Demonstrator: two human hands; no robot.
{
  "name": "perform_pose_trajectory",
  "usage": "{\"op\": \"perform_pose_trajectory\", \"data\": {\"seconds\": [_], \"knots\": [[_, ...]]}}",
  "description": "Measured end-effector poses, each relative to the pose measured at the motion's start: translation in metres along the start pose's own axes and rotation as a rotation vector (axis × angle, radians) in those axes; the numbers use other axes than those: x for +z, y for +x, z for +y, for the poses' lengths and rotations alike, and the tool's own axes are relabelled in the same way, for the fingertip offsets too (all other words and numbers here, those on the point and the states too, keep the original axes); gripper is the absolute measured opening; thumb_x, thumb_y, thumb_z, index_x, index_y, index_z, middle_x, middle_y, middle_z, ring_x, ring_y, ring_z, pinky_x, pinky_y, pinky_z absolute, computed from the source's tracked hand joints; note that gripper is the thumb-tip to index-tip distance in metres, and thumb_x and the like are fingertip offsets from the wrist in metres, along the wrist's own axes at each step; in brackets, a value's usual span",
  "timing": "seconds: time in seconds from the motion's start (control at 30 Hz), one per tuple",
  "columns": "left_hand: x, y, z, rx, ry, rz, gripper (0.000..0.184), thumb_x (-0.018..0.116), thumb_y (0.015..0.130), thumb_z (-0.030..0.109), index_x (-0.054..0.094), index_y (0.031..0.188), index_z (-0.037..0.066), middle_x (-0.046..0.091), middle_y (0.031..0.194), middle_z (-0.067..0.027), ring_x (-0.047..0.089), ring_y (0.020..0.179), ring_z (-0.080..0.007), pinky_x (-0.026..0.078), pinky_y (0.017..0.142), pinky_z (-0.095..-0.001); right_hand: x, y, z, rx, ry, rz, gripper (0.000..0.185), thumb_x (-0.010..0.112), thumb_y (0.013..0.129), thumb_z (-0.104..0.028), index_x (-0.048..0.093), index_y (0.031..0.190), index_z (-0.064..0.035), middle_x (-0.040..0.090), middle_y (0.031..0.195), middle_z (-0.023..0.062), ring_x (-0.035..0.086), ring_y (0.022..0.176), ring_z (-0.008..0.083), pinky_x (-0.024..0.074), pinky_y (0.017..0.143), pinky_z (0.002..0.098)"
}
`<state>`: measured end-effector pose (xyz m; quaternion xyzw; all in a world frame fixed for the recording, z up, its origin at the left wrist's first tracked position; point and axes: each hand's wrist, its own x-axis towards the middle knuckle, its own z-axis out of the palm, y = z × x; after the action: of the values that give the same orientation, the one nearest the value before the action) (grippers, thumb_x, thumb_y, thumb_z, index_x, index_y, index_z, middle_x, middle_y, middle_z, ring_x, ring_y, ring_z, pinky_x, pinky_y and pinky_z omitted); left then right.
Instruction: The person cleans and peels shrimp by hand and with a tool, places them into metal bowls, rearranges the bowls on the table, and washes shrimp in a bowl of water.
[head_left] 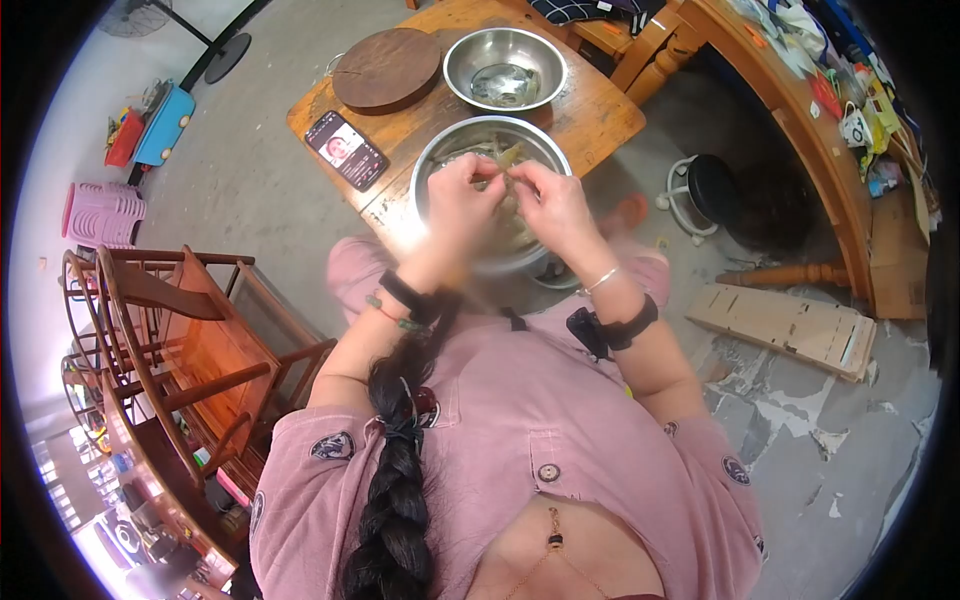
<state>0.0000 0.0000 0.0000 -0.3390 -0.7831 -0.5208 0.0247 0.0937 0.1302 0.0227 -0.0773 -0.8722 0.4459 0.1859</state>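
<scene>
Both my hands meet over the near steel bowl [432,150], fingertips pinched together around a small greenish-grey shrimp [511,155]. My left hand [466,196] grips it from the left side, fingers curled. From the right, my right hand [553,207] pinches it between thumb and forefinger. More greyish shrimp seem to lie in this bowl, mostly hidden by the hands. A second steel bowl [461,72] stands just behind, with a little liquid and a few greyish-green pieces at its bottom.
On the wooden table [400,128] lie a round wooden board [388,70] and a phone [346,150] with a lit screen. A wooden chair [215,345] stands at left. To the right are a black stool [712,190] and a flat cardboard box [785,328].
</scene>
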Motion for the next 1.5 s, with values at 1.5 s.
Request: {"op": "perform_pose_trajectory", "data": {"seconds": [1.5], "knots": [[-0.002,-0.008,-0.022,-0.435,-0.493,-0.220,0.009,0.069,0.083,-0.001,0.062,0.088,-0.005,0.069,0.086,-0.0097,0.068,0.077,-0.0131,0.054,0.068,-0.0232,0.001,0.005,0.016,0.390,0.594,-0.188,0.019,0.057,0.091,0.002,0.064,0.108,0.0037,0.070,0.087,0.0087,0.063,0.069,0.0085,0.0490,0.055,0.0206]]}}
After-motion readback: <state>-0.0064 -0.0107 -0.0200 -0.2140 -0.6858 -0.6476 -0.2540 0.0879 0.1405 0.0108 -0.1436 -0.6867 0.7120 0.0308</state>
